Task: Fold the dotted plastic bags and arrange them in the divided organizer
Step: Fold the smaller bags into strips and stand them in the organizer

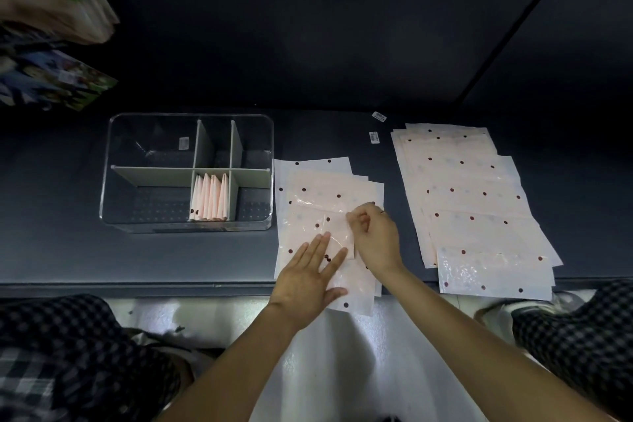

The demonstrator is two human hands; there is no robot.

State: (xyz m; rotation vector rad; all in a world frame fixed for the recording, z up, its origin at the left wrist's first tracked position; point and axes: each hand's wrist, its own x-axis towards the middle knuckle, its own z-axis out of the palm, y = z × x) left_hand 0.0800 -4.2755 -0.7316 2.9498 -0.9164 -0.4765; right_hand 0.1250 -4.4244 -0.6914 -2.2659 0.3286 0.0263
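Fingers first: our left hand (308, 276) lies flat, fingers straight and spread, pressing the top dotted bag (329, 233) onto the small stack (318, 178) at the bench's front edge, middle. Our right hand (375, 238) has thumb and fingertips curled on that bag's right edge, pinching it and lifting it a little. Film is blurred there, so exact grip depth is unclear.

Bag sits directly under both hands; its near end overhangs the front edge of the bench (205, 260). Long axis runs front-to-back, toward us. The lifted edge is to the right of the left hand's fingertips, so we judge the fold goes right-to-left over the pinned half, crease running along the long axis.

Organizer (186, 173) is just left of the stack, near but apart. Left hand is the nearer one to it. Folded bags (210, 197) stand upright in the front middle compartment; other compartments look bare.

Bigger unfolded pile (469, 202) lies well apart toward the right end of the bench, so most of the work remains.

Risk: slick film may slide under the flat palm.
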